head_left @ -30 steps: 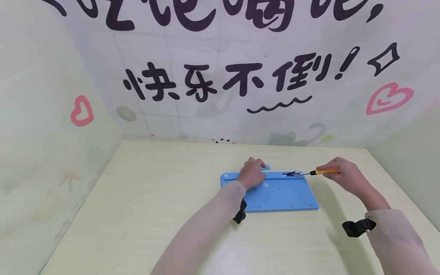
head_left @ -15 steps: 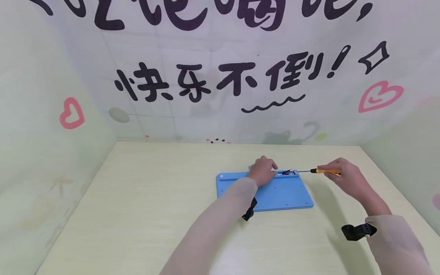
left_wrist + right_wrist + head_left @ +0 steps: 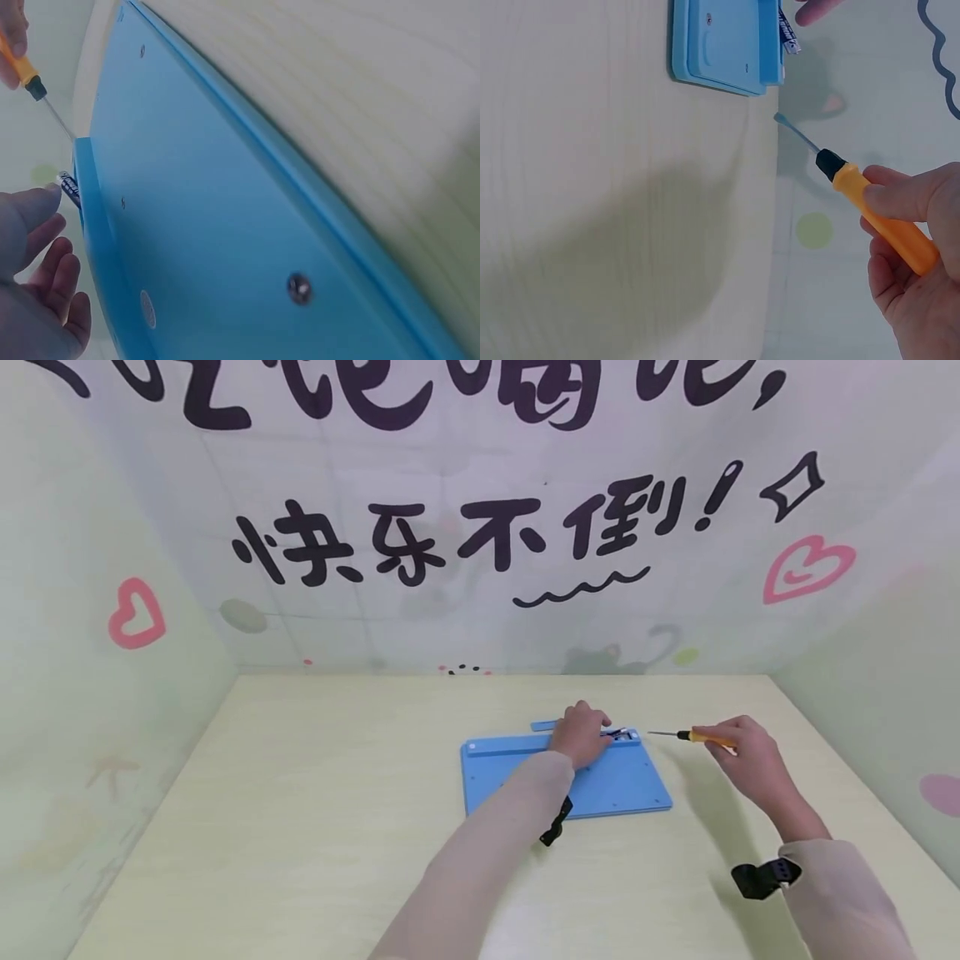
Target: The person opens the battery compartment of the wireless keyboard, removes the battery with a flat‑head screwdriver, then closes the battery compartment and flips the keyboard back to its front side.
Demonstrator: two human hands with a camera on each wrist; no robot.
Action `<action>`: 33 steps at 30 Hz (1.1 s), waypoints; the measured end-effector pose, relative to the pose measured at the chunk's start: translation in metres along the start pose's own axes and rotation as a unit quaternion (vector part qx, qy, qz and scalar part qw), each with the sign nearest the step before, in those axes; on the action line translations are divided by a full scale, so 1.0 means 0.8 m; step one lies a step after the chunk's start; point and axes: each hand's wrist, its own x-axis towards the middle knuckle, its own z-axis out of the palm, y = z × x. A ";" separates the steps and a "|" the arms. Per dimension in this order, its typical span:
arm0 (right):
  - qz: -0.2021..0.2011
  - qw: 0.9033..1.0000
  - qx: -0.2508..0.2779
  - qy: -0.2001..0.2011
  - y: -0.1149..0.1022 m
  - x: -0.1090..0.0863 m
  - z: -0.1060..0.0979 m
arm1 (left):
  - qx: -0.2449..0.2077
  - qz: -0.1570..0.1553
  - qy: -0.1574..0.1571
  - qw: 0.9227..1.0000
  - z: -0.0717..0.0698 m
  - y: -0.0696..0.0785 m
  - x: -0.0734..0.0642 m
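Observation:
A flat blue panel (image 3: pixel 615 789), with screws and a raised ridge along its far side, lies on the table like a keyboard turned face down. In the ridge's right part is an open battery slot (image 3: pixel 626 737). A dark battery (image 3: pixel 69 189) sticks up tilted from it. My left hand (image 3: pixel 581 735) is over the ridge, one fingertip right at the battery's end and the other fingers loosely bent. My right hand (image 3: pixel 750 756) grips the orange handle of a screwdriver (image 3: pixel 889 223), whose flat tip points at the panel's corner, a little apart from it.
A small blue strip (image 3: pixel 542 726), like a slot cover, lies behind the panel, partly hidden by the left hand. The pale wooden table (image 3: pixel 315 827) is enclosed by a printed back wall (image 3: pixel 420 627) and side walls. Black cameras sit on both wrists.
My left hand has moved right along the ridge to the battery slot. The screwdriver tip has drawn back from the slot to the right. The head view has turned slightly.

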 end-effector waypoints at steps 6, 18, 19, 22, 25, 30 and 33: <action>0.024 1.000 0.009 0.016 0.004 -0.004 0.007 | 0.022 -0.002 0.004 1.000 0.007 0.003 0.006; 0.076 0.996 0.020 -0.031 0.016 -0.015 0.015 | 0.052 -0.006 0.007 0.999 0.016 0.004 0.011; 0.085 0.995 0.022 -0.044 0.017 -0.016 0.015 | 0.053 -0.007 0.012 0.998 0.017 0.004 0.011; 0.103 0.991 0.020 -0.086 0.019 -0.018 0.016 | 0.057 -0.013 0.036 0.998 0.020 0.005 0.011; 0.113 0.987 0.012 -0.118 0.022 -0.019 0.018 | 0.059 -0.017 0.055 0.997 0.025 0.005 0.011; 0.117 0.984 0.006 -0.137 0.027 -0.021 0.021 | 0.052 -0.013 0.068 0.996 0.028 0.006 0.012; 0.113 0.984 0.007 -0.138 0.028 -0.020 0.023 | 0.044 -0.009 0.073 0.996 0.028 0.006 0.012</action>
